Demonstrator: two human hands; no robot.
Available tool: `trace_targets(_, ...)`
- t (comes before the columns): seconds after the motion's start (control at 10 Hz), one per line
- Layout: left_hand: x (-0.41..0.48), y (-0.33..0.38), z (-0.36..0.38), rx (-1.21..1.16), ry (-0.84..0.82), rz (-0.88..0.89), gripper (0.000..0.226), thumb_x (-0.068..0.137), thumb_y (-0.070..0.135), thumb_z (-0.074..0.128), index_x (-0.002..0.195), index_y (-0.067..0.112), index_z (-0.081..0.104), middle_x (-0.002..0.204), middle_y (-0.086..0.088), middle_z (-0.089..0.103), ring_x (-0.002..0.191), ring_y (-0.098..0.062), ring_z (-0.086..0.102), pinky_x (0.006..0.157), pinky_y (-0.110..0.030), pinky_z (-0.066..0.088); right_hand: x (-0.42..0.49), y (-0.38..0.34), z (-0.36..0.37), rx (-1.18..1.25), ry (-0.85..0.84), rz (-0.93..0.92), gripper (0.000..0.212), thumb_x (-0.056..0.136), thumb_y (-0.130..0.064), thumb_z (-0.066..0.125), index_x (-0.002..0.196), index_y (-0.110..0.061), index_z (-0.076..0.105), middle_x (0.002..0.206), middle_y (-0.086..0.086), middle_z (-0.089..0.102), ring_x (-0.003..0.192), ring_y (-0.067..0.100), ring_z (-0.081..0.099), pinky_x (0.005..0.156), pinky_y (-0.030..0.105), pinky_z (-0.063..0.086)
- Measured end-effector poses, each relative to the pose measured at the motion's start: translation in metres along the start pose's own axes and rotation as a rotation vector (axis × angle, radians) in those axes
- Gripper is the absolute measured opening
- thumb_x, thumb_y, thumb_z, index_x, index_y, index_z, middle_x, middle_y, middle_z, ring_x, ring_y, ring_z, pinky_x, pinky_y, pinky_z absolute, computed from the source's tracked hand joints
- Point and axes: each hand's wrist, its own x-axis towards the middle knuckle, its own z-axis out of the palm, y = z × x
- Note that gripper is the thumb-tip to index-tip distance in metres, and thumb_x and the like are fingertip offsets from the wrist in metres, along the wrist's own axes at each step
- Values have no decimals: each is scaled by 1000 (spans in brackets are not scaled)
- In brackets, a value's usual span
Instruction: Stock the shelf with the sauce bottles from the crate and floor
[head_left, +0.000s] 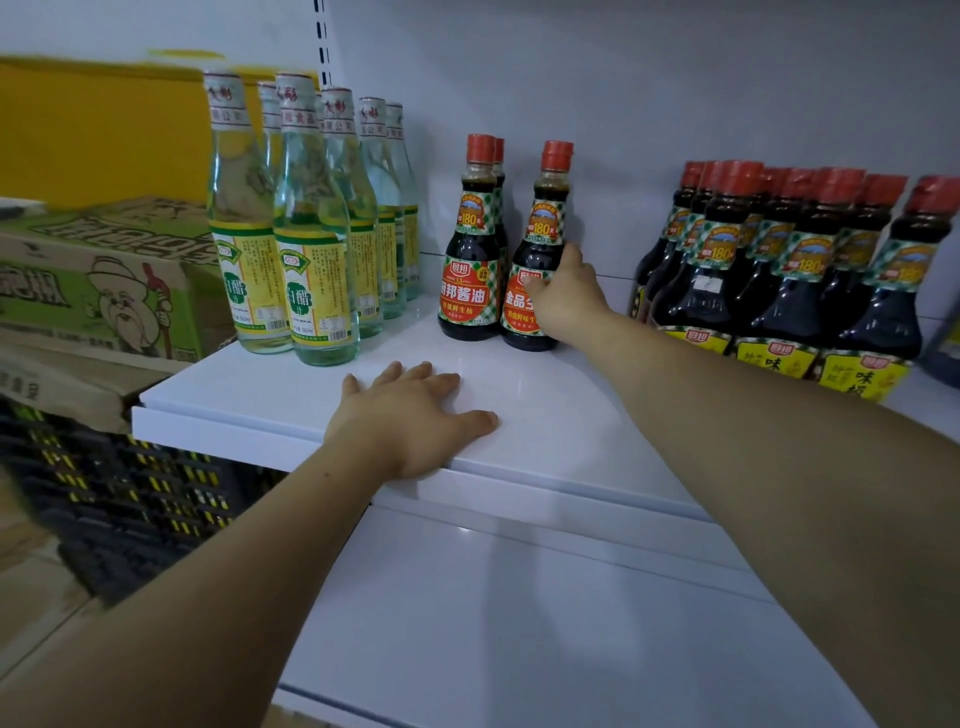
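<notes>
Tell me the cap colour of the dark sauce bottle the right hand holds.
Orange-red cap on the sauce bottle; the head view shows it best.

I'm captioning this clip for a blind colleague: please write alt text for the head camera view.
The right hand holds a dark sauce bottle on a white shelf, while the left hand rests flat near the shelf's front edge. Clear bottles stand to the left, a group of dark bottles to the right, and cardboard boxes beyond the left end.

On the shelf (519, 395): vinegar bottles (306, 234) at left, three sauce bottles (470, 260) mid-shelf, a bottle cluster (779, 260) at right. Cartons (104, 280) stand left of the shelf, a crate (130, 493) beneath them
</notes>
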Motion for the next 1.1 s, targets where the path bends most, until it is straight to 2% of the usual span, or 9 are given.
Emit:
trace_targets(0.1, 0, 0, -1, 1, 2, 4, 82, 75, 82, 24, 145, 40, 25, 158, 9, 15, 145, -18, 8, 113, -57, 3, -1, 2, 0, -49, 3, -22, 60, 94, -35, 54, 143, -16, 26, 134, 16, 44, 118, 35, 50, 89, 36, 40)
trace_targets(0.3, 1, -1, 0, -4, 4, -3, 82, 74, 82, 24, 145, 41, 25, 157, 10, 16, 145, -17, 8, 114, -56, 3, 3, 6, -4, -25, -51, -50, 58, 96, -32, 53, 144, -18, 24, 138, 12, 46, 121, 32, 49, 94, 37, 39)
trace_targets(0.8, 0, -2, 0, -4, 11, 1, 82, 74, 82, 24, 145, 40, 26, 157, 9, 16, 145, -18, 8, 113, -57, 3, 1, 6, -1, -11, -51, -21, 69, 95, -36, 53, 151, -20, 14, 144, 13, 38, 127, 33, 44, 101, 43, 39)
trace_targets(1.0, -2, 1, -2, -40, 24, 17, 76, 77, 79, 27, 142, 39, 33, 156, 8, 20, 145, -19, 12, 112, -55, 5, -20, -6, -12, -3, -172, 12, 87, 91, -41, 58, 151, -18, 0, 147, 8, 39, 128, 30, 45, 106, 43, 39)
trace_targets(1.1, -8, 0, -7, -41, 18, 25, 72, 81, 75, 29, 142, 37, 34, 156, 8, 23, 144, -17, 15, 113, -54, 5, -46, -8, -22, -30, -217, -75, 84, 89, -39, 63, 150, -17, 10, 147, 7, 39, 128, 26, 44, 107, 38, 37)
